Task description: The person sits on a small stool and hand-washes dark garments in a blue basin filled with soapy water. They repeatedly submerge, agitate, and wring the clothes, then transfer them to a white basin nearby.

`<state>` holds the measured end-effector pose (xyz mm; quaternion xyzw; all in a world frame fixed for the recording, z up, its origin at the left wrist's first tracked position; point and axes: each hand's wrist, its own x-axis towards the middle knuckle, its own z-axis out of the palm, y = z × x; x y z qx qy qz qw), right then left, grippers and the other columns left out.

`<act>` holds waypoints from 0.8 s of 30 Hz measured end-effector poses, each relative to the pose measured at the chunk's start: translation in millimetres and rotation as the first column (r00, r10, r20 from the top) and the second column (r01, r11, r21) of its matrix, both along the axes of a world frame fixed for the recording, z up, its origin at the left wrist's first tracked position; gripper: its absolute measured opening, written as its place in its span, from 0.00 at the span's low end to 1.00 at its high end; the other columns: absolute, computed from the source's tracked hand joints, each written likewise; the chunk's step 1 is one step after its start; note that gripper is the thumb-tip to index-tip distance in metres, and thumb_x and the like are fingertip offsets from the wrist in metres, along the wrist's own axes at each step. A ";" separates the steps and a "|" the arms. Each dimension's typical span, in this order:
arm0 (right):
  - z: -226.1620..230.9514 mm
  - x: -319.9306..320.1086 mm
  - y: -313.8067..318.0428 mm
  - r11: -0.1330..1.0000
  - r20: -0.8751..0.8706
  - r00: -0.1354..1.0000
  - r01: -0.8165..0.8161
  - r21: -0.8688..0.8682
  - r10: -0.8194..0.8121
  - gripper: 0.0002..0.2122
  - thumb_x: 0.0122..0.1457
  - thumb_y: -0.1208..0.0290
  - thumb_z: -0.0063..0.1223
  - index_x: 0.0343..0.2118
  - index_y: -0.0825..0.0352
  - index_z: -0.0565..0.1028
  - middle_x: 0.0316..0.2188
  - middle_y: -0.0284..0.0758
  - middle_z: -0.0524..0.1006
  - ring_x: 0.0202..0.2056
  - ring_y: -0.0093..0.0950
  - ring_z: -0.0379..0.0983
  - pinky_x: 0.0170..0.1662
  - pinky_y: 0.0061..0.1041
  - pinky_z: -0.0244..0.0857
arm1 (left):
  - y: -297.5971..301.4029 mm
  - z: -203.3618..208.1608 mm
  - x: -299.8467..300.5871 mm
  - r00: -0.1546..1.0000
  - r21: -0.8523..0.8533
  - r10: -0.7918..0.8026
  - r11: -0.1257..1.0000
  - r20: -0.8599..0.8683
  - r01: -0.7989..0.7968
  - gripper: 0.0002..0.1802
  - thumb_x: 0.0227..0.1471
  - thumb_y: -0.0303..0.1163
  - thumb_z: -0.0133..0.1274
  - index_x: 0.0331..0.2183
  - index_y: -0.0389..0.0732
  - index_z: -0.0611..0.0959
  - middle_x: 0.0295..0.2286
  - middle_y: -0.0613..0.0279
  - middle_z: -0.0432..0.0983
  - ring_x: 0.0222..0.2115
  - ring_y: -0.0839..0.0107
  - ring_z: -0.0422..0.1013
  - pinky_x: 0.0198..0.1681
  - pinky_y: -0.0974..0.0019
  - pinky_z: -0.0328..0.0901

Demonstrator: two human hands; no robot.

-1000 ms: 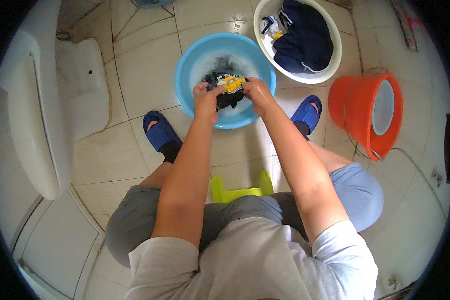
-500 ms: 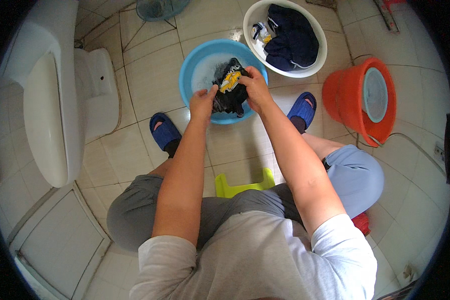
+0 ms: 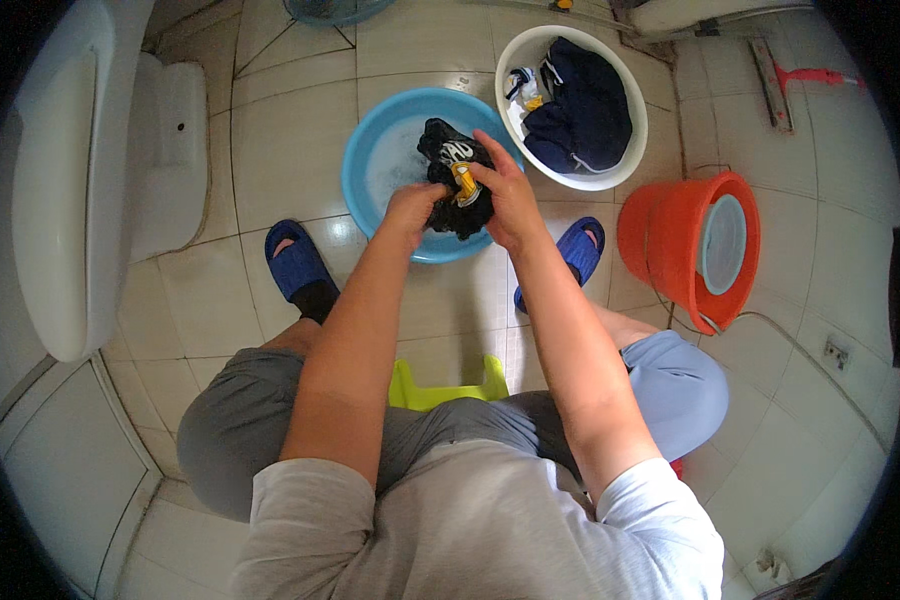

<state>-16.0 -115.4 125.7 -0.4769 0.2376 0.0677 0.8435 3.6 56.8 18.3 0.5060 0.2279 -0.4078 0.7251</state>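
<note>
Both hands hold a wet-looking black garment (image 3: 460,212) with a yellow and white print above a light blue basin (image 3: 354,160). It is bunched up, so its exact kind is unclear. My left hand (image 3: 410,213) grips its left side, fingertips partly hidden in the folds. On the other side, my right hand (image 3: 515,205) pinches the cloth with the thumb over the yellow part, its index finger extended along the top edge. Foamy water (image 3: 395,155) shows in the basin to the left of the garment.
A white basin (image 3: 594,183) at the far right holds navy clothing (image 3: 585,110) and a small white-and-yellow cloth (image 3: 523,87). An orange bucket (image 3: 660,235) with a pale blue tub (image 3: 722,245) stands right. A lime-green stool (image 3: 420,397) is under me; a white toilet (image 3: 170,160) stands left.
The garment has been turned and gathered, showing white print above the yellow patch. My right index finger has lifted away from the cloth. The whole view has shifted slightly.
</note>
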 end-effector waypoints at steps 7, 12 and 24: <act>-24.9 19.5 -31.8 0.906 0.151 0.962 0.266 -0.328 -0.228 0.19 0.63 0.82 0.62 0.58 0.70 0.83 0.46 0.32 0.84 0.45 0.23 0.79 0.52 0.22 0.72 | 24.4 -12.2 -3.8 0.628 -0.025 0.774 0.628 -0.083 -0.777 0.15 0.63 0.23 0.55 0.50 0.30 0.80 0.46 0.48 0.81 0.48 0.55 0.81 0.51 0.49 0.79; -55.9 22.7 -44.5 0.829 -0.031 0.993 0.075 -0.555 -0.111 0.16 0.63 0.81 0.64 0.55 0.69 0.82 0.41 0.30 0.82 0.42 0.23 0.77 0.48 0.22 0.70 | 32.5 -4.4 1.5 0.654 -0.339 0.694 0.563 -0.301 -0.754 0.18 0.65 0.22 0.55 0.55 0.31 0.79 0.52 0.46 0.81 0.52 0.48 0.80 0.58 0.40 0.77; -28.6 17.3 -18.7 0.028 0.004 1.000 0.005 -1.000 -0.017 0.23 0.57 0.72 0.71 0.55 0.68 0.77 0.51 0.47 0.78 0.50 0.44 0.81 0.52 0.40 0.76 | 26.4 47.5 15.0 0.800 0.116 0.543 0.804 0.255 -0.583 0.27 0.69 0.39 0.61 0.59 0.28 0.80 0.48 0.49 0.86 0.49 0.58 0.83 0.54 0.55 0.76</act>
